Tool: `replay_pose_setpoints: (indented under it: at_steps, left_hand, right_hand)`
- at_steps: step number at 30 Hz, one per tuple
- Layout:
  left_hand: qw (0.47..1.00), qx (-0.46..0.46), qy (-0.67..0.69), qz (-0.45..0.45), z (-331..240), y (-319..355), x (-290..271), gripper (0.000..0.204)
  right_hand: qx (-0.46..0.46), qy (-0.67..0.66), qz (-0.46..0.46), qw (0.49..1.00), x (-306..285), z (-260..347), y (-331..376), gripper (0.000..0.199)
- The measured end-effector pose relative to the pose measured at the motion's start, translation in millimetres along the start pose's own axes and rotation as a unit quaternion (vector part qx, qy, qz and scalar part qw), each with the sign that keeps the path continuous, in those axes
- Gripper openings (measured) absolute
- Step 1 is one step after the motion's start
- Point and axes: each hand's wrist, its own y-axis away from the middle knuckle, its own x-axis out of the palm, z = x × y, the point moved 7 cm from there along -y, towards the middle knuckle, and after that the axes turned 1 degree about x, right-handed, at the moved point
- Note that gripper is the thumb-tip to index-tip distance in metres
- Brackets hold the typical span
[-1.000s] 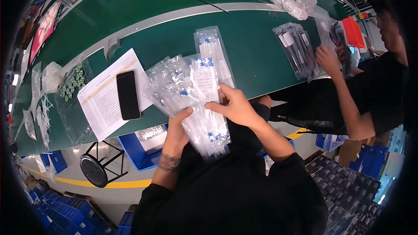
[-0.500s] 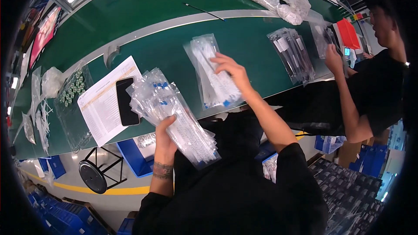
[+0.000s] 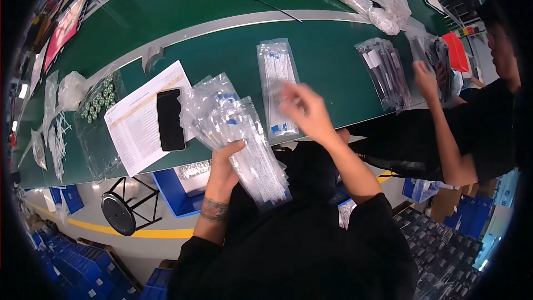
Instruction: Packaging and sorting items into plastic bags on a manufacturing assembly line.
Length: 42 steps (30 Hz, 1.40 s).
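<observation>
Black sleeves pushed up, dark tattoo band around the left wrist (image 3: 215, 209).

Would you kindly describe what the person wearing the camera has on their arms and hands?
Both hands are bare, with no gloves. The left hand has a dark patterned band around its wrist, either a tattoo or a bracelet. The right hand is motion-blurred. Black sleeves end near the elbows, leaving both forearms uncovered.

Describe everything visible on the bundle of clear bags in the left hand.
The bundle of clear bags is a fanned stack of long transparent plastic sleeves holding white strips with blue ends. The left hand grips it from below, tilted over the green table's near edge, overlapping the printed sheet.
</observation>
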Motion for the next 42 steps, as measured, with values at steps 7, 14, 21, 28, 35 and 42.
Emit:
replay_pose_setpoints:
  at_steps: [7,14,21,28,35,42]
  left_hand:
    - [1.0,-0.006,-0.012,0.008,8,-2,8,0.055]
    - [0.998,-0.053,0.011,0.023,11,-1,1,0.056]
    - [1.0,-0.005,0.007,-0.01,-3,7,-5,0.057]
    - [1.0,-0.007,0.002,-0.01,-6,3,-6,0.057]
    - [1.0,-0.021,0.007,0.009,2,2,-1,0.055]
    - [0.999,-0.007,-0.027,-0.03,9,4,-6,0.053]
  right_hand:
    - [0.133,-0.091,0.257,0.953,39,32,30,0.046]
    - [0.188,-0.101,0.189,0.958,7,-3,6,0.014]
    - [-0.041,-0.226,0.022,0.973,-28,20,-46,0.018]
    - [-0.139,0.109,0.137,0.975,30,-39,-4,0.027]
    - [-0.112,0.135,0.074,0.982,19,-19,-6,0.024]
    - [0.118,-0.177,0.217,0.953,60,24,38,0.033]
